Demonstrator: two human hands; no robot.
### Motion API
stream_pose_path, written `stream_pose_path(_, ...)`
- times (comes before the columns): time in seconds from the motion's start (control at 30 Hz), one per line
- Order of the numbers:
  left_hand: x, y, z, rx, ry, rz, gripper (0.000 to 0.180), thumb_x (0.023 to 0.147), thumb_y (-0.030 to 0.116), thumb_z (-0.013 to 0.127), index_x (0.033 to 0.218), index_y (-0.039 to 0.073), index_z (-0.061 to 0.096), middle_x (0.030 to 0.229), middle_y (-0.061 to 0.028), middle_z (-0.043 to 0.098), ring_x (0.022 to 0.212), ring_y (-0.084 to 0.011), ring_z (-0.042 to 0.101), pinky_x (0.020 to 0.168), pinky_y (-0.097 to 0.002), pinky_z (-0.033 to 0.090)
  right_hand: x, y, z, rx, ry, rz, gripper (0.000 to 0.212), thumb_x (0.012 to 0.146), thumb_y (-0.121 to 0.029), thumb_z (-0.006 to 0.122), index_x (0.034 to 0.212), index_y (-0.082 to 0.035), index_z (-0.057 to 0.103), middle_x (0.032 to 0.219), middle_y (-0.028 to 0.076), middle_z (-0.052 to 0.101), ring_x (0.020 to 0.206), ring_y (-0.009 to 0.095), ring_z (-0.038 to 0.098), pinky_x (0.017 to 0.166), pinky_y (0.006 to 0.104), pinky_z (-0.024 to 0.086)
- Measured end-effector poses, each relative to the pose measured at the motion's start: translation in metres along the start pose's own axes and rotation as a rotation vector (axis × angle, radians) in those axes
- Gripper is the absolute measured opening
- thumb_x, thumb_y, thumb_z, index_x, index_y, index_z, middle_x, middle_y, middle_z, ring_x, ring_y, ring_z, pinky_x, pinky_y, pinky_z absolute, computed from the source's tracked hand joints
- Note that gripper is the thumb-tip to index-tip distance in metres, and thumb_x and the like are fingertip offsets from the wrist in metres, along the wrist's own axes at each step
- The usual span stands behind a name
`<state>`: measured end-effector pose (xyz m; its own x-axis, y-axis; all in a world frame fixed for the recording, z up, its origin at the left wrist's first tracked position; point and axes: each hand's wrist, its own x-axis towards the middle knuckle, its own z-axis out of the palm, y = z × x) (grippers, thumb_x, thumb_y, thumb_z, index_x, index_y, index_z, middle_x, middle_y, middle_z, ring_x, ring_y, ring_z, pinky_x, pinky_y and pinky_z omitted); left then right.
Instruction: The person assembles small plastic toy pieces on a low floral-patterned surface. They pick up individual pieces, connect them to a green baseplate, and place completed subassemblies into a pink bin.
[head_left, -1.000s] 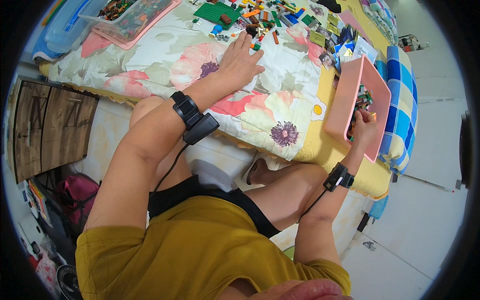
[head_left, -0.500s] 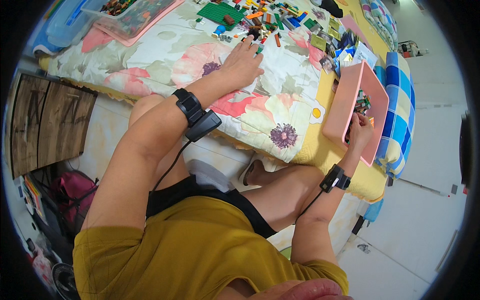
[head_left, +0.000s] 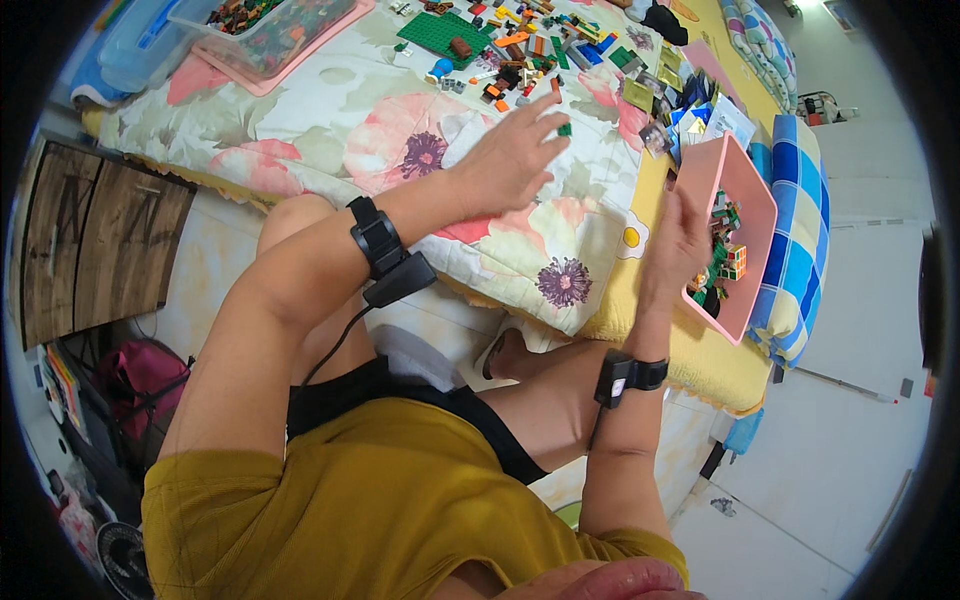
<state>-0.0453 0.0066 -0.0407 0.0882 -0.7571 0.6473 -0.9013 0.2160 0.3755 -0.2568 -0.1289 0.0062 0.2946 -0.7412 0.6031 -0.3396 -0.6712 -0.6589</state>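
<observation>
My left hand (head_left: pixel 508 158) hovers over the flowered bedspread (head_left: pixel 390 110), fingers spread and holding nothing that I can see. A small green brick (head_left: pixel 565 129) lies by its fingertips, and an orange-brown brick (head_left: pixel 556 85) is just beyond. Farther off spread many loose toy building bricks (head_left: pixel 515 75) beside a green baseplate (head_left: pixel 440 36). At the near side of a pink plastic bin (head_left: pixel 755 200) is my right hand (head_left: pixel 682 238), its fingers smeared by motion. Inside the bin are bricks and a small multicoloured puzzle cube (head_left: pixel 735 262).
A clear plastic box (head_left: pixel 290 40) of bricks stands on a pink tray (head_left: pixel 262 85) at the far left. Shiny packets and paper (head_left: pixel 700 118) lie beyond the pink bin. A blue checked bolster (head_left: pixel 790 240) borders the bin's right side. A wooden cabinet (head_left: pixel 100 245) stands at left.
My right hand has come out of the pink bin and moved left past its rim. My left hand has drawn back from the brick pile and right, fingers spreading; a green brick now lies farther right.
</observation>
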Motion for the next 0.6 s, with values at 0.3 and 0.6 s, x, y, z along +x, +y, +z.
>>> stream_pose_path(0.3,-0.006,0.037,-0.006,-0.296,-0.038,0.14,0.058,0.071,0.005,0.073,0.125,-0.002,0.053,0.138,-0.0183,0.048,0.136,-0.0403,0.039,0.108,-0.0473,0.041,-0.032,-0.02,0.042,0.518,-0.491,0.375,0.02,0.095,-0.01,0.064,0.106,0.006,0.065,0.081,0.006,0.067,0.065,0.01,0.061,0.06,0.0231,0.05)
stream_pose_path(0.6,-0.023,0.024,0.032,-0.338,-0.097,0.021,0.052,0.084,-0.003,0.059,0.133,-0.01,0.044,0.142,-0.0287,0.043,0.132,-0.0418,0.044,0.108,-0.041,0.042,-0.04,0.002,0.055,0.546,-0.638,0.749,0.031,0.093,-0.018,0.066,0.116,0.003,0.063,0.096,0.006,0.066,0.08,0.011,0.061,0.075,0.0277,0.054)
